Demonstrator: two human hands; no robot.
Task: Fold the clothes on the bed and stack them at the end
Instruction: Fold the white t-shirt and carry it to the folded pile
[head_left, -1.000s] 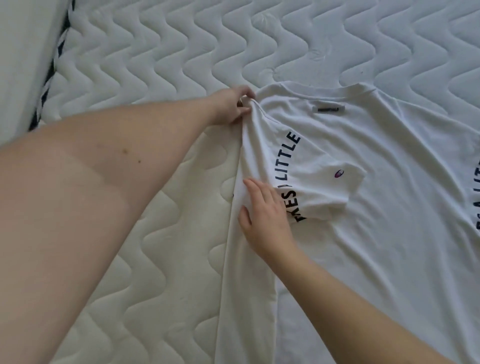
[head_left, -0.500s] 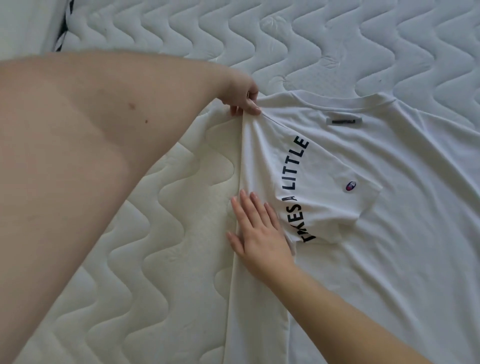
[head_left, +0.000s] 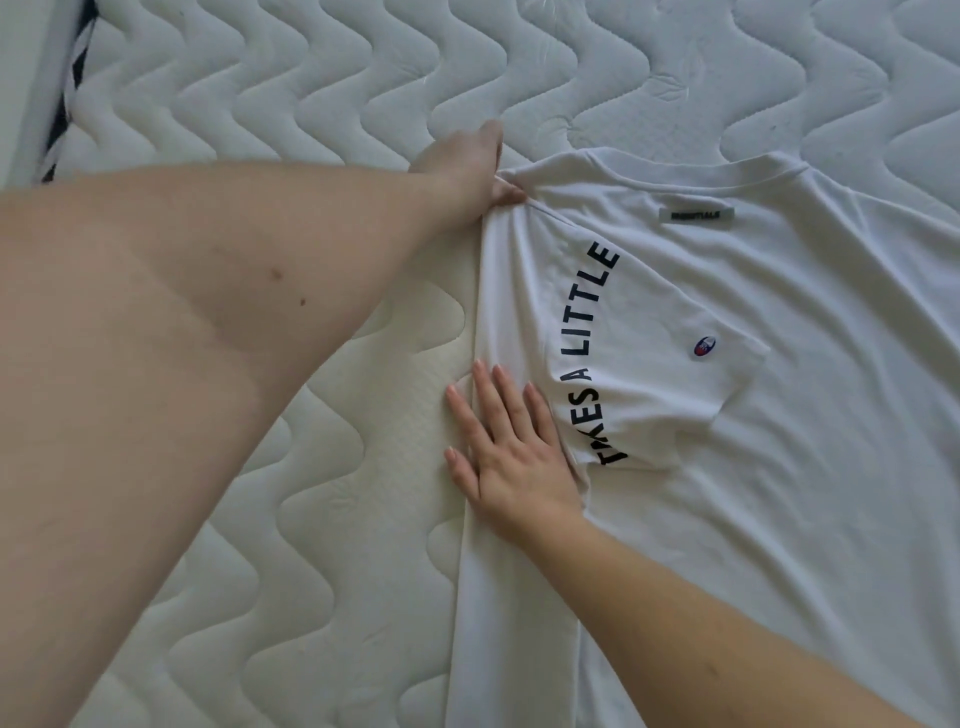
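Quilted mattress (head_left: 322, 519) fills the frame; the white T-shirt (head_left: 779, 467) lies flat across the right half, neck label (head_left: 696, 214) toward the top. Its left side is already folded inward, so the sleeve (head_left: 670, 364) with the "TAKES A LITTLE" lettering (head_left: 597, 358) lies on the body panel. Your left hand (head_left: 467, 166), upper centre, is pinched shut on the shoulder corner of the fold. Your right hand (head_left: 511, 457), centre frame, lies flat with fingers spread, pressing the folded edge, gripping nothing. Change against the frame a second ago: the lettering now reads out further and the sleeve lies smoother, while your right hand has gone from pinching cloth to pressing it. Judgement: first side fold is nearly set; opposite side remains unfolded, and no stack is in view.
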